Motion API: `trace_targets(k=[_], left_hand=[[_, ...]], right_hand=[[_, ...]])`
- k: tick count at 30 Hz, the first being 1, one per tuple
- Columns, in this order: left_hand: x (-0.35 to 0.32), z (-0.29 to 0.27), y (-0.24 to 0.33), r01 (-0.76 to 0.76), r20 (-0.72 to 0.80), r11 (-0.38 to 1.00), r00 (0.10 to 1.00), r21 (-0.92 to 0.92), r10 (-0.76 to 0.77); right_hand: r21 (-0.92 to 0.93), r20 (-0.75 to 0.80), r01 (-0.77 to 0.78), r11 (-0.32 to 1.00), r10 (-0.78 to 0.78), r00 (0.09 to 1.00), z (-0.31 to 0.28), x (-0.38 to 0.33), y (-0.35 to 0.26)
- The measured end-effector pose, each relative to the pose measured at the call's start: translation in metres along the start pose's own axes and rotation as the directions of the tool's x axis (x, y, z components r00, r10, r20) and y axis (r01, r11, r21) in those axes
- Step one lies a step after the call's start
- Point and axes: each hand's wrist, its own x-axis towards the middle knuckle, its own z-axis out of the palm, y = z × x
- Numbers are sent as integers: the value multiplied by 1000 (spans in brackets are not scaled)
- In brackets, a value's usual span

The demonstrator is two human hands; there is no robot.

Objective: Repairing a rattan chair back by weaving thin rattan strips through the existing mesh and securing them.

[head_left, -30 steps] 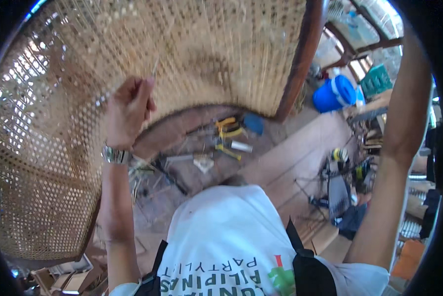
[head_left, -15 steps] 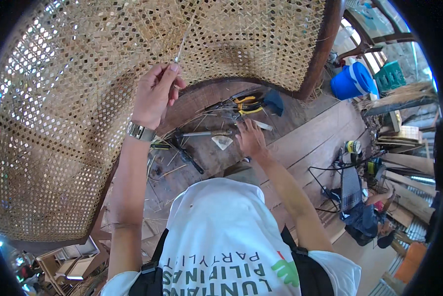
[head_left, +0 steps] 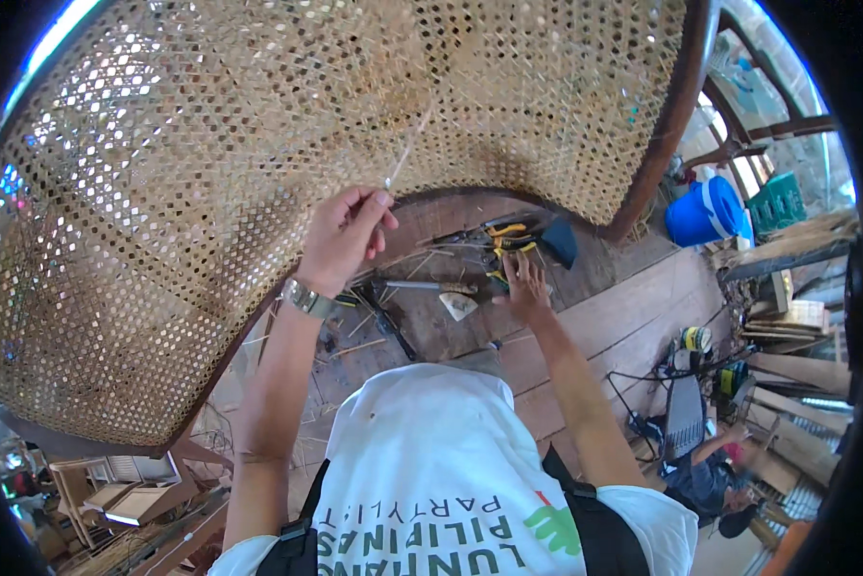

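My left hand (head_left: 348, 238), with a metal watch at the wrist, is closed in a pinch on a thin pale cane strand (head_left: 409, 152). That strand runs up to the woven cane panel (head_left: 287, 125), which is framed in dark curved wood (head_left: 657, 158). Over the tools on the wooden surface, my right hand (head_left: 524, 291) has its fingers spread. Its fingertips are beside yellow-handled pliers (head_left: 515, 244); I see no grip on them. Close by lie a long grey-shafted tool (head_left: 422, 285), a whitish triangular piece (head_left: 458, 305) and a dark blue piece (head_left: 558, 243).
Cane scraps (head_left: 359, 347) and a black-handled tool (head_left: 393, 331) lie on the boards. At the right stand a blue bucket (head_left: 705, 211) and a green crate (head_left: 777, 204). Another person (head_left: 705, 480) sits at lower right, near a black metal frame (head_left: 683, 413).
The view has shifted, so the panel and tools sit lower and further right. My right hand has moved from a pale strip toward the yellow-handled pliers. The left hand still pinches the strand.
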Motion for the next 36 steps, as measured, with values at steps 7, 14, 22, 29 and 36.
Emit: trace_targets(k=[7,14,22,29,36], left_hand=[[-15,-10,-7,-19,-31,1000,999,-17,18],[-10,-29,-23,-49,-11,997,999,-60,48],[-10,-44,-25,55,-86,995,994,-80,-62],[-2,-49,-36,78,-92,995,992,-58,-84],[-5,-35,-34,81,-76,996,994,-31,-84]], right_hand=[[-95,222,-31,995,51,974,-1,30,12],[107,176,-168,980,148,973,-54,36,-42],[447,5,-252,858,280,960,-135,8,-64],[839,449,-454,-302,-88,889,-170,-85,-84],[434,316,-583,-687,-490,812,-155,-137,-161]])
